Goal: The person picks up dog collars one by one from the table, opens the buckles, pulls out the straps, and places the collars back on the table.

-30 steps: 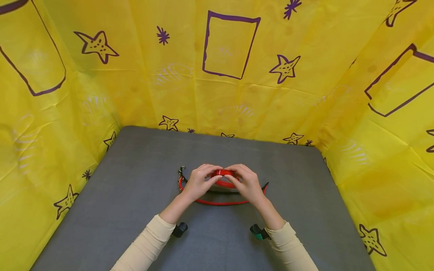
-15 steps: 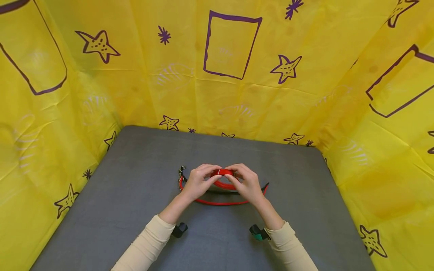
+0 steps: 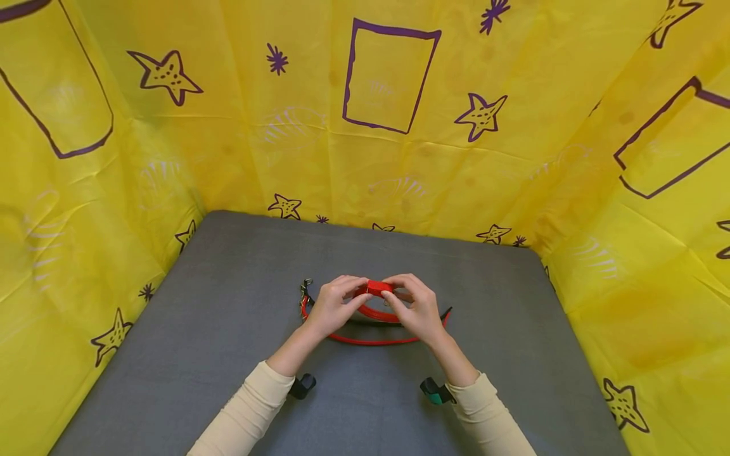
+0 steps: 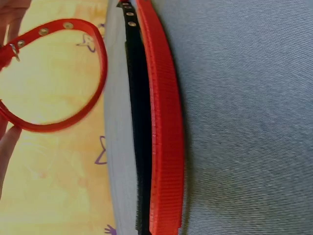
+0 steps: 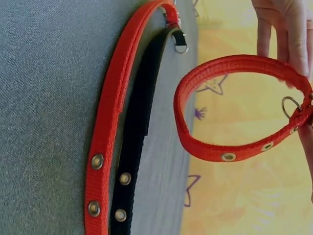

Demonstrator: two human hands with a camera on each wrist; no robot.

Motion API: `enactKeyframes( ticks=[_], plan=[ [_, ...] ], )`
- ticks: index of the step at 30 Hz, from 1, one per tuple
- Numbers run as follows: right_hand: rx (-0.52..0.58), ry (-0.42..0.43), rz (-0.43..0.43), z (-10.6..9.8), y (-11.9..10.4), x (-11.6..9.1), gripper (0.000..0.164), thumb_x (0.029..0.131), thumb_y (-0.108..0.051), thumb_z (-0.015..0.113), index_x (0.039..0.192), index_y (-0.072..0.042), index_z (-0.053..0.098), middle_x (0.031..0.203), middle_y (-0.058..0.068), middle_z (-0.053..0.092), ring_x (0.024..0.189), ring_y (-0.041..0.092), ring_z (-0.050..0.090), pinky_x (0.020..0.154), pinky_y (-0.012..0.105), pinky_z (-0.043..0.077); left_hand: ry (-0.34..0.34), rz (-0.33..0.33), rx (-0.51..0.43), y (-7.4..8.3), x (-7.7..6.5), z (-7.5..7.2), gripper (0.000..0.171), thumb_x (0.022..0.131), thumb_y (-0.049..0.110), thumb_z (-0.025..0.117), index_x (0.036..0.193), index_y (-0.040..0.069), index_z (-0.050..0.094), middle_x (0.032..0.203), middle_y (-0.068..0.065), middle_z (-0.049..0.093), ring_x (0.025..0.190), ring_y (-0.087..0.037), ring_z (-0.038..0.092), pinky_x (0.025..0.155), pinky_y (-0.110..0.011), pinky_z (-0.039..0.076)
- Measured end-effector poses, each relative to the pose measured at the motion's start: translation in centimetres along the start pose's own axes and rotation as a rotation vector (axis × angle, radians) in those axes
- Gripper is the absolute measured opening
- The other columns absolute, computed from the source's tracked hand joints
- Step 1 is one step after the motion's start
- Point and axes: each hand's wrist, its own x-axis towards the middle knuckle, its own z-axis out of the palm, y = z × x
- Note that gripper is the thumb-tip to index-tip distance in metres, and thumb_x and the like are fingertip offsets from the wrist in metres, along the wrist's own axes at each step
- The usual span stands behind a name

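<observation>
Both my hands hold a red dog collar (image 3: pixel 379 289) up above the grey surface, its strap closed into a loop. My left hand (image 3: pixel 335 308) pinches it at the left between thumb and fingers. At its other side my right hand (image 3: pixel 419 309) pinches the strap. In the right wrist view the loop of this collar (image 5: pixel 227 63) hangs down, with metal eyelets and a small ring near the fingers; the buckle is mostly hidden there. Behind and below lie a black collar (image 5: pixel 146 88) and a second red collar (image 5: pixel 117 88), side by side and stretched out.
A grey padded surface (image 3: pixel 228 354) lies under everything. Yellow cloth walls (image 3: pixel 256 145) with purple drawings enclose its back and sides. Metal buckle parts (image 3: pixel 304 297) of the lying collars sit left of my left hand. Dark bands (image 3: pixel 436 391) show at the wrists.
The held collar has tilted between my hands, so more of the flat red strap shows at its top. My right hand has shifted slightly right. The lying collars stay put.
</observation>
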Motion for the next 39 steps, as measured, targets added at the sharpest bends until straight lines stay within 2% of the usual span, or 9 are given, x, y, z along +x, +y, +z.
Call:
enactKeyframes(
  ticks=[3, 9, 12, 18, 26, 30, 35, 39],
  plan=[
    [0.033, 0.012, 0.032, -0.1, -0.1, 0.0, 0.025, 0.084, 0.004, 0.073, 0.107, -0.003, 0.068, 0.101, 0.009, 0.066, 0.087, 0.02, 0.066, 0.065, 0.037, 0.059, 0.005, -0.019, -0.015, 0.1, -0.1, 0.0, 0.027, 0.082, 0.009, 0.079, 0.108, 0.003, 0.073, 0.101, -0.007, 0.071, 0.086, -0.022, 0.065, 0.069, -0.034, 0.058],
    [0.028, -0.008, 0.087, -0.3, -0.4, -0.1, 0.025, 0.084, 0.002, 0.074, 0.107, -0.006, 0.07, 0.102, 0.007, 0.066, 0.091, 0.019, 0.065, 0.071, 0.04, 0.059, 0.017, -0.015, -0.006, 0.2, -0.2, 0.0, 0.027, 0.082, 0.01, 0.079, 0.108, 0.003, 0.073, 0.101, -0.007, 0.071, 0.086, -0.021, 0.064, 0.068, -0.036, 0.058],
    [0.011, -0.026, 0.079, -0.4, -0.8, 0.0, 0.027, 0.082, 0.005, 0.075, 0.107, -0.002, 0.069, 0.101, 0.011, 0.066, 0.091, 0.024, 0.065, 0.073, 0.042, 0.058, 0.029, -0.002, 0.001, 0.2, -0.3, 0.1, 0.027, 0.082, 0.009, 0.079, 0.107, 0.003, 0.073, 0.101, -0.007, 0.071, 0.086, -0.02, 0.064, 0.066, -0.039, 0.058],
    [-0.006, -0.057, 0.06, -0.8, -3.4, 0.7, 0.029, 0.079, 0.014, 0.073, 0.107, 0.011, 0.065, 0.1, 0.024, 0.064, 0.087, 0.038, 0.063, 0.073, 0.05, 0.056, 0.071, 0.004, 0.012, 0.3, -0.4, 0.2, 0.027, 0.079, 0.006, 0.08, 0.105, 0.005, 0.074, 0.1, -0.007, 0.072, 0.089, -0.02, 0.064, 0.067, -0.041, 0.058],
    [-0.037, -0.054, 0.097, -0.9, -4.1, 0.8, 0.025, 0.078, 0.015, 0.073, 0.101, 0.01, 0.066, 0.098, 0.023, 0.065, 0.088, 0.038, 0.064, 0.072, 0.046, 0.057, 0.107, 0.004, 0.025, 0.2, -0.6, 0.2, 0.03, 0.077, 0.004, 0.082, 0.105, 0.002, 0.074, 0.098, -0.009, 0.071, 0.088, -0.022, 0.066, 0.068, -0.039, 0.059],
    [-0.045, -0.035, 0.089, -0.8, -3.9, 0.7, 0.025, 0.078, 0.014, 0.073, 0.102, 0.009, 0.066, 0.098, 0.022, 0.065, 0.089, 0.037, 0.065, 0.073, 0.04, 0.058, 0.107, -0.017, 0.003, 0.1, -0.9, 0.2, 0.031, 0.077, 0.004, 0.082, 0.106, -0.002, 0.072, 0.098, -0.011, 0.071, 0.086, -0.022, 0.069, 0.069, -0.034, 0.059],
    [-0.035, -0.021, 0.082, -0.5, -3.7, 0.6, 0.025, 0.079, 0.014, 0.072, 0.103, 0.009, 0.066, 0.099, 0.022, 0.065, 0.09, 0.037, 0.065, 0.074, 0.034, 0.058, 0.095, -0.053, -0.024, -0.2, -1.3, 0.4, 0.031, 0.077, 0.003, 0.082, 0.106, -0.002, 0.072, 0.097, -0.011, 0.07, 0.083, -0.023, 0.07, 0.07, -0.035, 0.059],
    [-0.029, -0.019, 0.071, -0.4, -3.6, 0.5, 0.026, 0.078, 0.016, 0.072, 0.103, 0.01, 0.066, 0.098, 0.022, 0.065, 0.09, 0.037, 0.065, 0.074, 0.038, 0.057, 0.081, -0.078, -0.019, -0.3, -1.5, 0.4, 0.03, 0.077, 0.004, 0.083, 0.104, 0.0, 0.072, 0.096, -0.009, 0.07, 0.083, -0.023, 0.07, 0.07, -0.037, 0.059]
  ],
)
